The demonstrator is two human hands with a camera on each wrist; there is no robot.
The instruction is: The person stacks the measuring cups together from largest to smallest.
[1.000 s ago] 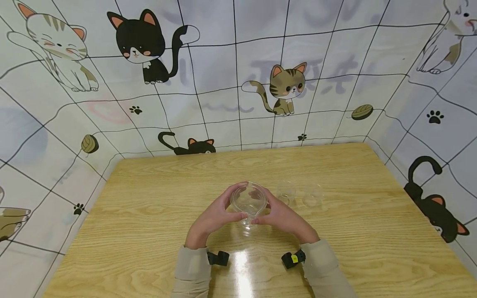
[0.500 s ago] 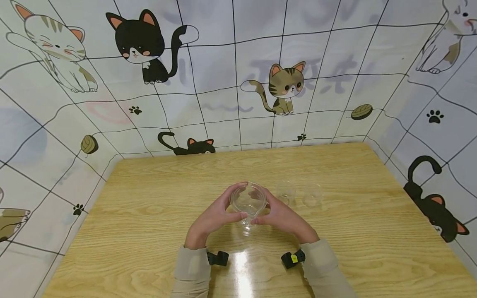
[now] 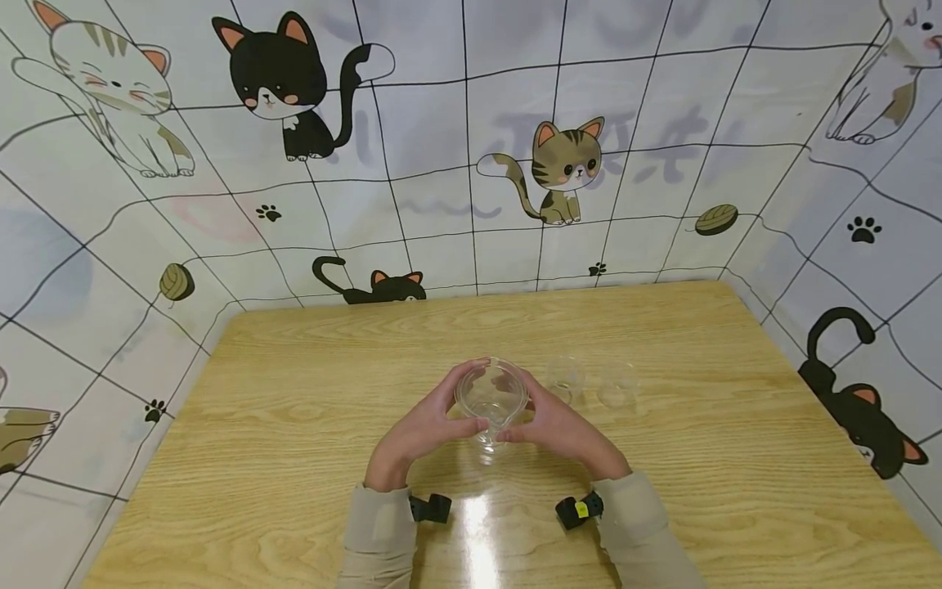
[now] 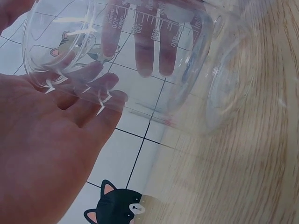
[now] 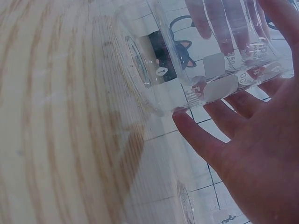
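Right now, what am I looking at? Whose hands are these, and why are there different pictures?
There's no robot, just a person's bare left hand and right hand, holding a clear beaker between them. The wide picture comes from a camera on the person's head. The tilted close-ups come from a black camera on each wrist. On the wooden table, to the beaker's right, are one clear container and, farther right, another clear container. They're too see-through to tell their exact shape.

Left tabletop (image 3: 287,433) allows passage; two vessels (image 3: 565,381) (image 3: 617,386) obstruct right of the beaker (image 3: 491,399).
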